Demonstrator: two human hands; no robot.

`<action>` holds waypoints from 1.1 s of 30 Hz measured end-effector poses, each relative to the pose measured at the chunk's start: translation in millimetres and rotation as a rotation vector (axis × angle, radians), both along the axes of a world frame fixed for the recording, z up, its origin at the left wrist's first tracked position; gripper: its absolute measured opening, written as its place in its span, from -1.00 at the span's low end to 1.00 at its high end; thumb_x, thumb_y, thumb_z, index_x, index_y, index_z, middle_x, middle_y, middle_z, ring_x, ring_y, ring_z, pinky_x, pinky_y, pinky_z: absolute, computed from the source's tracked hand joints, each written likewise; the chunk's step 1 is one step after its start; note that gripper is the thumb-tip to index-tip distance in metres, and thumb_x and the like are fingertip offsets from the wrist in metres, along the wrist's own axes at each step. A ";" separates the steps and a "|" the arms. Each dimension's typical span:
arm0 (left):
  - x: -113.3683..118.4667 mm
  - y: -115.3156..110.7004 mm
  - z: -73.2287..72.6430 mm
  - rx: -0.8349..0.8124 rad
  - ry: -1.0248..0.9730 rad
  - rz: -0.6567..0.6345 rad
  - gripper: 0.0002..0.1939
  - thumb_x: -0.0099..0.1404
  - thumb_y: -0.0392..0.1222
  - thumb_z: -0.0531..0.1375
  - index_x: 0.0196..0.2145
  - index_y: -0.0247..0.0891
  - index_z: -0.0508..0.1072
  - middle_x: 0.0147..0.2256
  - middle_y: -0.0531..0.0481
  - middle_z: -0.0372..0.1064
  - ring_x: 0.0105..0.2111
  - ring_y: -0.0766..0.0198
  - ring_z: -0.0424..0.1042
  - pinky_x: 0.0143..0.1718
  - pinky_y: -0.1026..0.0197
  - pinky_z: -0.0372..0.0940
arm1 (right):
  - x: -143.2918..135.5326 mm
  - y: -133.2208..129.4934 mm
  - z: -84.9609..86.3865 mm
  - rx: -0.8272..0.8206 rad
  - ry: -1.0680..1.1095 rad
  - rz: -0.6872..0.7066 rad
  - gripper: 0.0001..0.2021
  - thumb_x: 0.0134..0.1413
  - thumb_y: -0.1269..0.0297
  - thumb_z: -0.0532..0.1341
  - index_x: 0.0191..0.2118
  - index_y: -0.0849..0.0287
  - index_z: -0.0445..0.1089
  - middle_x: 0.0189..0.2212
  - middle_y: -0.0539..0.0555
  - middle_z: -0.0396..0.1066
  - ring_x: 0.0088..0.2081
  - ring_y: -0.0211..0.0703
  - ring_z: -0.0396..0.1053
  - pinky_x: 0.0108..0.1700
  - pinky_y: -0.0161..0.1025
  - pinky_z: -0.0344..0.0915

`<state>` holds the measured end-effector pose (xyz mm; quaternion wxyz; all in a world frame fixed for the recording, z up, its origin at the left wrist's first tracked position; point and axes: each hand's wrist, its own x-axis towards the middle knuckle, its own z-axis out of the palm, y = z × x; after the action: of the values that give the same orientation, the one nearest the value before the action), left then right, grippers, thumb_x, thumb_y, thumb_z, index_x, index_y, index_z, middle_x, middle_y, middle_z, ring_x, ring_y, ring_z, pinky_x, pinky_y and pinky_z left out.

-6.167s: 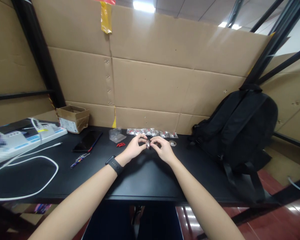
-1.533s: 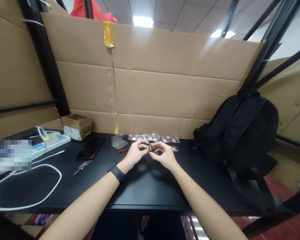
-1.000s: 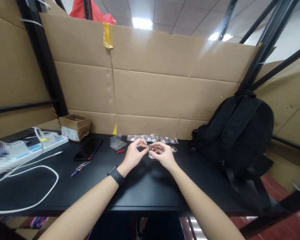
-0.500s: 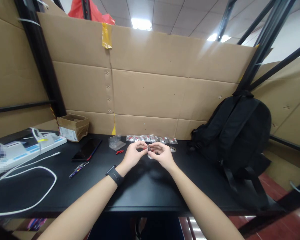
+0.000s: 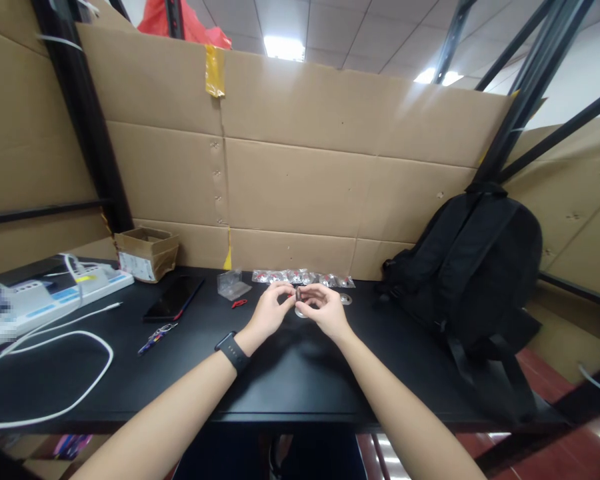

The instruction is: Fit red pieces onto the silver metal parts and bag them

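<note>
Over the middle of the black table, my left hand (image 5: 271, 310) and my right hand (image 5: 329, 311) meet fingertip to fingertip. A small dark, round metallic piece (image 5: 299, 294) stands on edge in the pinch of my right hand. At my left fingertips a bit of red shows, mostly hidden by the fingers. Beneath the right fingers, part of a pale disc (image 5: 301, 314) is visible. A red clip-like piece (image 5: 239, 303) lies left of my left hand, by a clear plastic box (image 5: 233, 287). Behind the hands runs a row of small clear packets (image 5: 300, 276) with red and silver contents.
Right of my hands lies a clear disc (image 5: 347, 299). A black backpack (image 5: 480, 287) fills the table's right side. On the left are a phone (image 5: 174, 298), a keychain (image 5: 156, 338), a cardboard box (image 5: 150, 255), a power strip (image 5: 55, 303) and a white cable (image 5: 111, 360).
Both hands stay in nearly the same place. The round piece between the fingertips has turned slightly and shows more of its face; less red shows at the left fingertips.
</note>
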<state>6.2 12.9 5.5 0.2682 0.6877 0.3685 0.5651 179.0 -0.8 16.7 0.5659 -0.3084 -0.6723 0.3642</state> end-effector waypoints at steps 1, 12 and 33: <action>0.9 0.4 -0.6 0.002 -0.015 0.003 -0.88 0.22 -0.16 0.28 -0.33 -0.25 0.58 -0.13 -0.13 0.47 -0.07 0.13 0.43 0.10 0.07 0.25 | 0.0 0.2 -0.2 0.009 -0.007 -0.004 -0.65 -0.10 0.21 0.44 -0.14 0.16 0.50 -0.15 0.18 0.55 -0.15 -0.01 0.53 -0.19 -0.14 0.50; -1.6 0.8 -1.5 -0.195 -0.079 -0.192 -0.67 0.24 0.07 0.29 -0.33 -0.28 0.59 -0.28 -0.07 0.53 -0.19 0.13 0.44 -0.06 0.14 0.29 | 4.2 -2.1 5.3 0.066 -0.102 0.020 -0.71 -0.02 0.18 0.41 -0.15 0.12 0.53 -0.08 0.17 0.54 -0.09 0.03 0.51 -0.10 -0.09 0.49; -3.9 1.1 5.5 -0.168 -0.095 -0.112 -0.69 0.30 0.05 0.21 -0.26 -0.27 0.55 -0.25 -0.09 0.53 -0.19 0.14 0.47 -0.04 0.12 0.31 | 12.0 3.6 3.8 0.244 -0.406 -0.157 -0.92 0.10 0.32 0.25 -0.38 0.13 0.48 -0.08 0.14 0.37 -0.07 -0.05 0.40 -0.13 -0.17 0.36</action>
<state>2.3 14.1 11.1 0.3729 0.6548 0.3625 0.5484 190.9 2.8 20.4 0.4789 -0.3559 -0.7851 0.1662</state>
